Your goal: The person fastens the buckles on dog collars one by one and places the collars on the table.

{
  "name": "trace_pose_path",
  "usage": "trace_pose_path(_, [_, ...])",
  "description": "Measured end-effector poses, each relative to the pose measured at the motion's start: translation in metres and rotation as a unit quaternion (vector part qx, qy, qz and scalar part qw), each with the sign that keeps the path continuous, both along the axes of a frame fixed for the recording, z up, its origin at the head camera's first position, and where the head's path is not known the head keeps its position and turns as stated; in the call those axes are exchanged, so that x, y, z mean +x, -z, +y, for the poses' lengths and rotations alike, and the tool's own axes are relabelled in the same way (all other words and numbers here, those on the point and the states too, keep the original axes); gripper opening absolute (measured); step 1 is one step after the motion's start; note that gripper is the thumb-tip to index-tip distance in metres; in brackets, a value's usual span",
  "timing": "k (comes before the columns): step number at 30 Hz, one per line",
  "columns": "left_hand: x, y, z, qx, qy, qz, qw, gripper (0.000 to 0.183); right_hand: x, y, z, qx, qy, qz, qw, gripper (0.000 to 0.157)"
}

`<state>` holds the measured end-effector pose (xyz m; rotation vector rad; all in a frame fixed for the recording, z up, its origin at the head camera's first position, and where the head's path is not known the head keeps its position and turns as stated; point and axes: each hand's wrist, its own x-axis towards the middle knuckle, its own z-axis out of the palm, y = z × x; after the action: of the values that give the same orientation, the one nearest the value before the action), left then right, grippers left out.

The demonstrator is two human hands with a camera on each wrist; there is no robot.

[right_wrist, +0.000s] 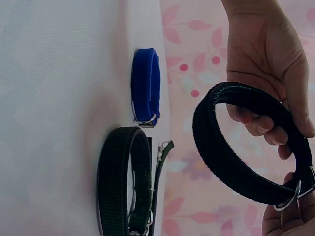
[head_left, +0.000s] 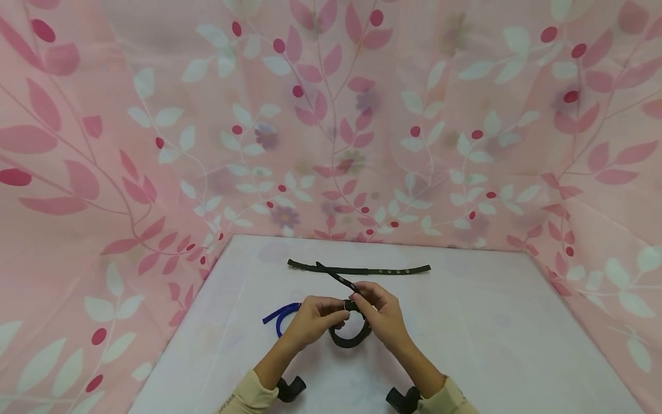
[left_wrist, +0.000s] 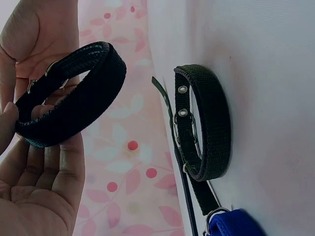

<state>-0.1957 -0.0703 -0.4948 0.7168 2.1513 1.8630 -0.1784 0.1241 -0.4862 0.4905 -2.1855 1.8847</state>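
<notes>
A black padded collar (head_left: 350, 343), closed into a ring, is raised between both hands. My left hand (head_left: 312, 321) pinches it near the metal buckle and D-ring, thumb on the near side. My right hand (head_left: 384, 316) grips the other side of the ring close to the buckle, thumb on top. In the left wrist view the collar (left_wrist: 98, 98) hangs tilted, with fingers inside and below the loop. Beyond it a dark green collar (left_wrist: 216, 123), also looped, stands on the table, its strap end with eyelets (head_left: 336, 277) pointing away to the left.
A blue looped collar (head_left: 281, 313) lies on the white table (head_left: 491, 322) just left of my left hand. Farther back, a dark green collar (head_left: 393, 271) is laid out straight. Pink floral cloth (head_left: 331, 115) walls in the table behind and at the sides.
</notes>
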Motion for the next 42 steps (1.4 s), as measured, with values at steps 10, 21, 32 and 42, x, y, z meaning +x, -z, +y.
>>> trace_pose_path(10, [-0.001,0.001,0.001,-0.004,0.001,-0.006,1.0,0.027,-0.001,-0.003,0.005,0.013,0.046,0.044,0.998,0.019])
trace_pose_path(21, [-0.004,0.001,0.002,0.008,-0.022,-0.027,0.9994,0.031,-0.004,-0.014,0.008,-0.04,0.04,0.042,0.998,0.018])
trace_pose_path(32, [-0.005,-0.004,0.005,-0.005,-0.032,-0.021,0.9993,0.032,-0.012,-0.02,0.007,-0.034,0.048,0.054,0.997,0.018])
trace_pose_path(42, [-0.008,-0.01,0.004,0.051,-0.069,-0.034,0.9957,0.029,-0.007,-0.025,0.008,-0.002,0.071,0.025,0.997,0.018])
